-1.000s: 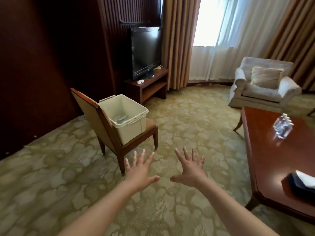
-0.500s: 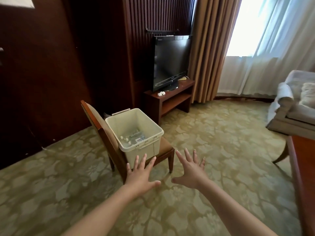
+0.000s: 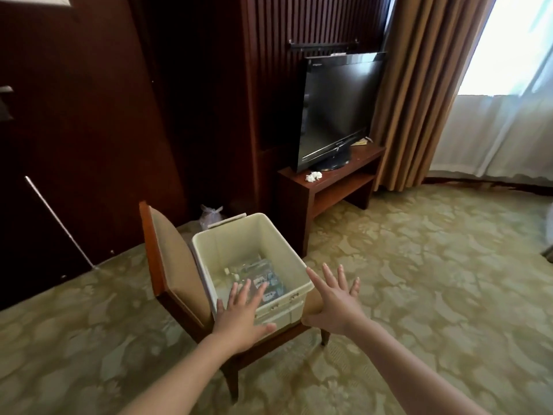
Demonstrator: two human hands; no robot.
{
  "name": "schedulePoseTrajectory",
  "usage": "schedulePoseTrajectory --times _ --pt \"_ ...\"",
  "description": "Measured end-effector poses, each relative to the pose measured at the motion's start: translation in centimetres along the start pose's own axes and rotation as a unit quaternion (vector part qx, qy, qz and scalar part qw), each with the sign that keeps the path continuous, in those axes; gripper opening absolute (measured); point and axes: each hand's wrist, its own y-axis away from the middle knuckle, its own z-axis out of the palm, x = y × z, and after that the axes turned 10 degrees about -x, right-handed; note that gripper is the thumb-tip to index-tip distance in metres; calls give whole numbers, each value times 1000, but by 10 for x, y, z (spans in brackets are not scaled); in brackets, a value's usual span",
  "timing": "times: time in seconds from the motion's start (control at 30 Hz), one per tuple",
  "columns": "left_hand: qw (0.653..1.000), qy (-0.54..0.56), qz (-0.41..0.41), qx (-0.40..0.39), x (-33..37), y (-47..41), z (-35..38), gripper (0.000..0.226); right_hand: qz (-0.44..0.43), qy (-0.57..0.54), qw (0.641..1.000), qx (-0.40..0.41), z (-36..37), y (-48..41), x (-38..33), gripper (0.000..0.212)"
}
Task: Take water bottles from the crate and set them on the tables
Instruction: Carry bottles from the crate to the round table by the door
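Observation:
A cream plastic crate (image 3: 287,256) stands on the seat of a wooden chair (image 3: 167,259). Several clear water bottles (image 3: 263,275) lie on the crate's bottom. My left hand (image 3: 242,316) hovers over the crate's near edge with fingers spread and straight, holding nothing. My right hand (image 3: 335,301) is stretched out just right of the crate's near corner, fingers also spread, empty. No table for the bottles is in view.
A low wooden TV stand (image 3: 335,181) with a black television (image 3: 335,109) and a crumpled tissue (image 3: 313,176) stands behind the crate. A knotted plastic bag (image 3: 211,215) sits on the floor behind the chair. Dark wood panelling fills the left; curtains (image 3: 419,91) hang right. Patterned carpet surrounds the chair.
The view has swung left and closed in on the crate; the coffee table and armchair have left the frame. Both hands, still spread and empty, now reach the crate.

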Motion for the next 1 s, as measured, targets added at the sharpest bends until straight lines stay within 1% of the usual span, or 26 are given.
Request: schedulePoseTrajectory --times 0.13,0.3,0.4,0.53,0.67,0.77,0.9,1.0 --pt "998 44 -40 -25 -21 -41 -1 93 -28 34 998 -36 -6 -70 5 110" --pt "989 92 -112 -31 -37 -98 -9 93 -85 83 989 -88 -22 -172 6 111" --pt "977 141 -160 -24 -40 -132 -18 91 -137 122 976 -116 -36 -237 2 109" --pt "953 205 -220 -25 -42 -161 -21 91 -199 161 953 -159 -46 -301 1 110" --pt "926 273 -261 -29 -34 -185 -16 91 -241 189 927 -214 -49 -349 2 107" --pt "904 324 -278 -31 -29 -201 -5 91 -262 197 911 -249 -37 -373 0 105" --pt "881 371 -289 -47 -31 -222 13 91 -272 214 892 -291 -13 -396 -3 104" --pt "870 390 -293 -66 -40 -235 28 91 -272 231 881 -311 6 -409 -4 103"
